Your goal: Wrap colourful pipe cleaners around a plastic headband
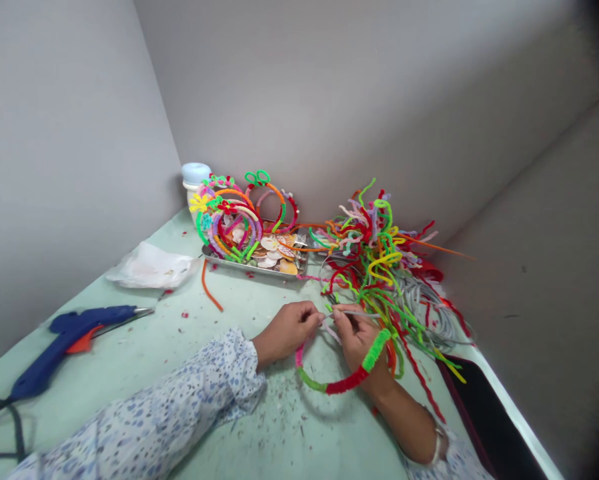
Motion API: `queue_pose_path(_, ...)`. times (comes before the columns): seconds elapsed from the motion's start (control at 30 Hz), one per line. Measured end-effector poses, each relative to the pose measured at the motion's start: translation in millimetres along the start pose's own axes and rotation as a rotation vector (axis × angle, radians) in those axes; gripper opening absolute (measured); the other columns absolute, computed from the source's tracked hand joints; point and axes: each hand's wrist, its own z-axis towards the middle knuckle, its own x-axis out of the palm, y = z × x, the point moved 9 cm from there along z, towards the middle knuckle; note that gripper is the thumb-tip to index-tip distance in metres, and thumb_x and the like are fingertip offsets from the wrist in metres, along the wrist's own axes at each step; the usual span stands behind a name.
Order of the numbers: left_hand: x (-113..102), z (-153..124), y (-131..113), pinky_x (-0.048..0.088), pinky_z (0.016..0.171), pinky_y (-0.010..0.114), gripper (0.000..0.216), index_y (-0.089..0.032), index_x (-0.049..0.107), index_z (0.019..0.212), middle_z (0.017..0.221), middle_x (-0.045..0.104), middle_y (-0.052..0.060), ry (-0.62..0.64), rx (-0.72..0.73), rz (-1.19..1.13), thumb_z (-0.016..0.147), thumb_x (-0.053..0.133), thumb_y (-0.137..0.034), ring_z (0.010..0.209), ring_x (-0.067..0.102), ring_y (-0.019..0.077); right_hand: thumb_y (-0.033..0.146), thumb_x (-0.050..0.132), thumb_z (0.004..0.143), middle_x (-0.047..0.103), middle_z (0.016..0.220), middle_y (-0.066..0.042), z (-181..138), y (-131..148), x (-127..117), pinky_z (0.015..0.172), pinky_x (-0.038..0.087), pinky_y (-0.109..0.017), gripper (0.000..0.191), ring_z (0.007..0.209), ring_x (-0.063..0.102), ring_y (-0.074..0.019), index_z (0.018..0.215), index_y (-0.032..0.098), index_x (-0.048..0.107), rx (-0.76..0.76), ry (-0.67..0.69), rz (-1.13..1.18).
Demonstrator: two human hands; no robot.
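A headband [347, 385] wrapped in green, red and pink fuzzy pipe cleaner hangs in a curve between my hands. Near its upper side a thin bare grey stretch [362, 313] shows. My left hand [292, 330] is closed, its thumb and fingertips pinching the band where a pale pink pipe cleaner [331, 332] trails. Opposite it, my right hand [355, 337] pinches the band by the grey stretch, with the fingertips of both hands close together. What exactly lies under the fingertips is partly hidden.
Finished headbands [237, 227] stand over a metal tray [259, 270] of small flat pieces. Beyond my right hand lies a heap of pipe cleaners [374, 253] beside bare grey hoops [429, 313]. A blue glue gun [54, 347], plastic bag [152, 267], white jar [196, 177] and dark phone-like slab [489, 413] surround the workspace.
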Motion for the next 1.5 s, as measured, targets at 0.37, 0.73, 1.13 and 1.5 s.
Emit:
queue_pose_path(0.37, 2.5, -1.5, 3.8, 0.031, 0.052, 0.021, 0.029, -0.016, 0.050, 0.070, 0.058, 0.048, -0.003, 0.017, -0.028, -0.120, 0.082, 0.043, -0.042, 0.054, 0.040, 0.0093, 0.033, 0.050, 0.084, 0.064, 0.077, -0.003, 0.1, -6.8, 0.2, 0.062, 0.049, -0.028, 0.020, 0.066, 0.059, -0.0163, 0.088, 0.018, 0.063, -0.034, -0.037, 0.013)
queue_pose_path(0.73, -2.4, -1.9, 1.9, 0.031, 0.054, 0.020, 0.024, -0.015, 0.054, 0.070, 0.060, 0.052, -0.002, -0.044, 0.033, 0.049, 0.080, 0.045, -0.035, 0.058, 0.043, 0.0101, 0.036, 0.049, 0.084, 0.064, 0.080, -0.006, -0.4, -9.0, 2.7, 0.069, 0.048, -0.031, 0.024, 0.074, 0.060, -0.0194, 0.088, 0.016, 0.062, -0.019, -0.004, -0.023)
queue_pose_path(1.13, -1.1, -2.8, 8.4, 0.028, 0.051, 0.018, 0.021, -0.014, 0.055, 0.068, 0.059, 0.050, -0.003, -0.076, 0.035, 0.049, 0.076, 0.047, -0.031, 0.057, 0.041, 0.0082, 0.034, 0.048, 0.085, 0.066, 0.085, -0.008, -0.8, -5.2, 3.9, 0.073, 0.048, -0.033, 0.023, 0.081, 0.061, -0.0206, 0.087, 0.017, 0.064, -0.089, -0.012, -0.050)
queue_pose_path(1.5, -3.6, -6.4, 0.8, 0.029, 0.051, 0.019, 0.022, -0.014, 0.055, 0.072, 0.058, 0.046, -0.004, -0.019, 0.021, -0.013, 0.078, 0.048, -0.034, 0.055, 0.039, 0.0083, 0.031, 0.048, 0.086, 0.066, 0.083, -0.005, -2.8, 1.2, 1.1, 0.071, 0.048, -0.031, 0.020, 0.078, 0.061, -0.0187, 0.088, 0.018, 0.062, -0.146, -0.022, -0.068)
